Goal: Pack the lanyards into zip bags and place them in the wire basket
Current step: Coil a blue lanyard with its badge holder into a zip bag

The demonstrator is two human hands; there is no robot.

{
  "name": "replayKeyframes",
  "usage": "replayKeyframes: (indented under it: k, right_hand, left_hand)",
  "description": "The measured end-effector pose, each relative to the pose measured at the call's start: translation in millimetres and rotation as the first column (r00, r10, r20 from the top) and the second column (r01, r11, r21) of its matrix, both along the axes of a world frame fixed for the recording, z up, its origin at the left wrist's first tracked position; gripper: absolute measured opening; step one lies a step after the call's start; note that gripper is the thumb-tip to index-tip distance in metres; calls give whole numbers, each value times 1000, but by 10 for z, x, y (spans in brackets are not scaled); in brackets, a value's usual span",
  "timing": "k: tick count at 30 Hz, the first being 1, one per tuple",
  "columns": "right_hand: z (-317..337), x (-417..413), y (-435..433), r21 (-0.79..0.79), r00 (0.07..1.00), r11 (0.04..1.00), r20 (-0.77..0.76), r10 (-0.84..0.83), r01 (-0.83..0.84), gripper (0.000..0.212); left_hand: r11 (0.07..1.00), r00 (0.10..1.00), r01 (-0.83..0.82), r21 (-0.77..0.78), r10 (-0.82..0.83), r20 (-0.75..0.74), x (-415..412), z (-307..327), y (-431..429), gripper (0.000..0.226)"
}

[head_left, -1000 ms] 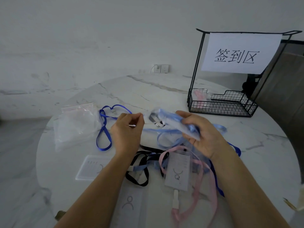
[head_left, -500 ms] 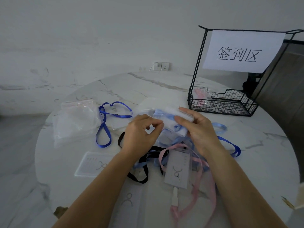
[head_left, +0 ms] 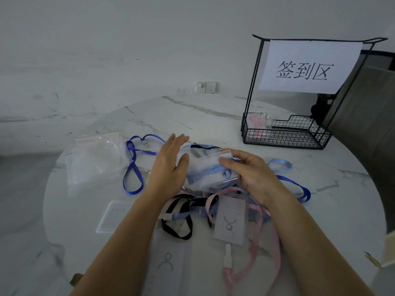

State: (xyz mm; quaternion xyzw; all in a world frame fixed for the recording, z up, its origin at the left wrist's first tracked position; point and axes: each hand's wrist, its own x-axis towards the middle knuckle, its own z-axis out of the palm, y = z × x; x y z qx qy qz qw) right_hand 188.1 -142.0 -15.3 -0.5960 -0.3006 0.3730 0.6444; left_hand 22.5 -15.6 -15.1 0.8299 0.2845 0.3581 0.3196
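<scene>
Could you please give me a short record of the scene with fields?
In hand: zip bag holding a light blue lanyard
Left hand: open flat at the bag's left end
Right hand: holds the bag's right end
Wire basket: one packed bag, pink inside
Loose: dark blue lanyard, black lanyard, pink lanyard
Spare: empty bags at left

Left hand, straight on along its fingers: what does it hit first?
Probably nothing: the left hand points away over bare table, and that line looks free to the far edge. The dark blue lanyard loops just left of it; height unclear.
</scene>
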Motion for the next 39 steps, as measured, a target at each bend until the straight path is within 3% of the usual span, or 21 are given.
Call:
replayKeyframes:
  k: [5, 12, 16, 19, 25, 32, 39]
  right_hand:
    - [38, -44, 6, 2, 999, 999, 18, 35, -35, 51]
    - [131, -106, -6, 43, 998, 997, 34, -58, 56, 34]
    - [126, -145, -7, 108, 995, 990, 37, -97, 92, 35]
    - [127, -173, 10, 134, 994, 986, 37, -101, 96, 27]
    - [143, -239, 23, 142, 997, 990, 82, 0, -11, 19]
    - [114, -299, 61, 176, 960, 968, 184, -211, 179, 16]
    - [78, -284, 70, 205, 942, 972, 287, -172, 115, 13]
  left_hand:
    - [995, 994, 101, -21, -102, -32, -53, 18, 50, 37]
    - [960, 981, 164, -226, -136, 136, -131, 146, 39, 14]
    - [884, 965, 255, -393, -207, 160, -120, 189, -2, 13]
    - [846, 953, 262, -464, -152, 262, -74, 197, -25, 14]
    - [877, 953, 150, -456, -6, 301, -36, 162, -25, 16]
    - [897, 922, 154, -413, 20, 387, 12, 176, -123, 5]
    - [905, 908, 189, -382, -13, 420, 9, 186, -148, 6]
